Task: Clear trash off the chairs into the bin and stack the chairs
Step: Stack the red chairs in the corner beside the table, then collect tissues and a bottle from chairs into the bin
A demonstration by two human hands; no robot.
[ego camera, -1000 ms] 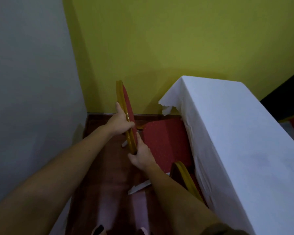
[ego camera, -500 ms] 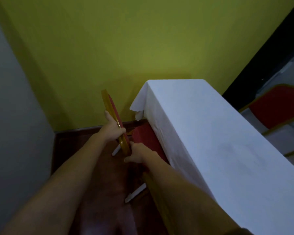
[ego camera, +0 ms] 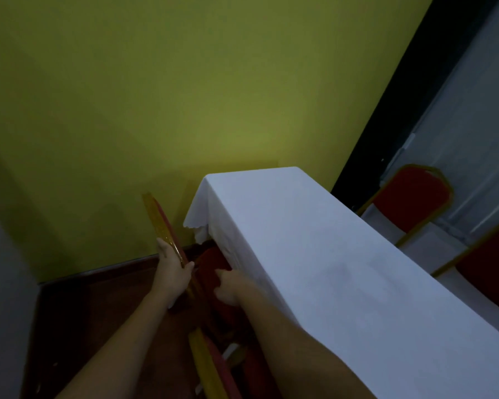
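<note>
Both hands work at the chair [ego camera: 167, 226] in the corner of the floor, between the yellow wall [ego camera: 185, 96] and the end of the surface [ego camera: 314, 254]. My left hand [ego camera: 172, 273] is closed round the gold edge of its backrest, thumb hooked over the frame. My right hand [ego camera: 228, 287] has let go of that edge, where it was a second ago, and now lies loosely curled on the red seat close under the hanging cloth; whether it grips anything there I cannot tell. The view has also swung right, bringing two more chairs [ego camera: 412, 197] into sight beyond the surface's far edge. My guess is that the chair is being shifted by seat and back together, ready to lift for stacking; no trash or bin shows here.

Its frame looks like hard, glossy gold-painted metal, thin and gently curved, seen edge-on. Seat and back are padded in dull red fabric. A second backrest [ego camera: 211, 367] of the same make leans at the bottom of the view, just beside my right forearm. The cloth is smooth white fabric with a scalloped hem at its corner, draped nearly to the dark brown floor [ego camera: 98, 312].
</note>
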